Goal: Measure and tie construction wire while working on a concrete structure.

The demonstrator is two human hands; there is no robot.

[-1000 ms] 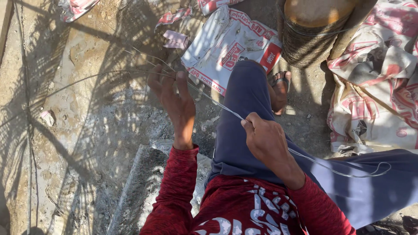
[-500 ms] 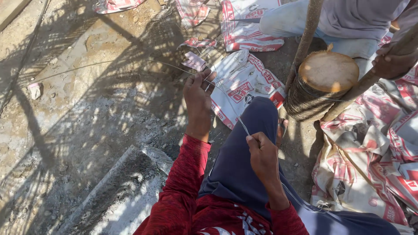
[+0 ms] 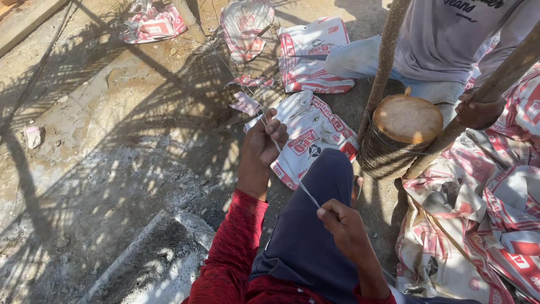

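Left hand (image 3: 263,147) and right hand (image 3: 342,220) both pinch a thin wire (image 3: 295,175), stretched taut between them above the knee (image 3: 320,186). Risk: wire slips or cuts fingers if tension jumps. Co-worker's hand (image 3: 478,111) grips pole by stump (image 3: 402,132).

An outdoor building site: dusty concrete ground (image 3: 112,146), empty cement sacks (image 3: 315,132), wooden poles (image 3: 385,50).

- we saw thin, shiny metal wire (image 3: 295,174) pinched in both hands.
- the ground (image 3: 112,146) was rough, dusty concrete.
- the sacks (image 3: 315,132) looked woven plastic, faintly glossy.
- the stump (image 3: 400,135) was rough wood.
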